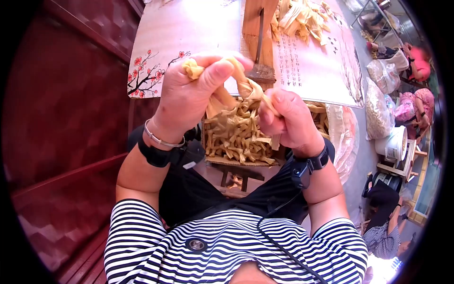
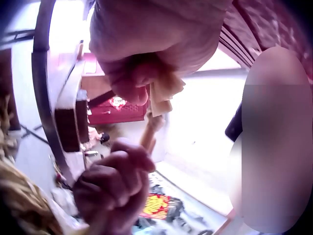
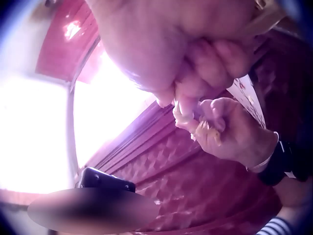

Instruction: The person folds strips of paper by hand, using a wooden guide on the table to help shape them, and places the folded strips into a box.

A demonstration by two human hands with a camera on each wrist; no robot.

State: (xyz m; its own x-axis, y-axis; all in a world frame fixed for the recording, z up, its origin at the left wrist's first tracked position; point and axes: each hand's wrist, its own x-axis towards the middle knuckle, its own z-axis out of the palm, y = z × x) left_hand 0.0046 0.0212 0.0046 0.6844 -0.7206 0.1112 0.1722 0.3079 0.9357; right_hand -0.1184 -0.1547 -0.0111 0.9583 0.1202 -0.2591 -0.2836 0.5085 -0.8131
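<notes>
Both hands are raised in front of the chest, over a box of knotted pieces (image 1: 234,135). Between them stretches a twisted pale yellow strip (image 1: 248,88) that looks like tofu skin, with a loop or knot in its middle. My left hand (image 1: 191,87) pinches it between thumb and fingers, and a crumpled end sticks out beside the thumb. The other end is gripped by my right hand (image 1: 295,120), thumb on top. In the left wrist view a folded flap of the strip (image 2: 164,93) hangs below the left fingers. The right wrist view shows both hands close together.
A white table (image 1: 198,28) with printed blossoms lies ahead, bearing a heap of yellow strips (image 1: 302,21) and an upright wooden block (image 1: 259,42). Dark red panelling (image 1: 66,118) stands at the left. Filled plastic bags (image 1: 378,109), a white bucket (image 1: 392,142) and seated people are at the right.
</notes>
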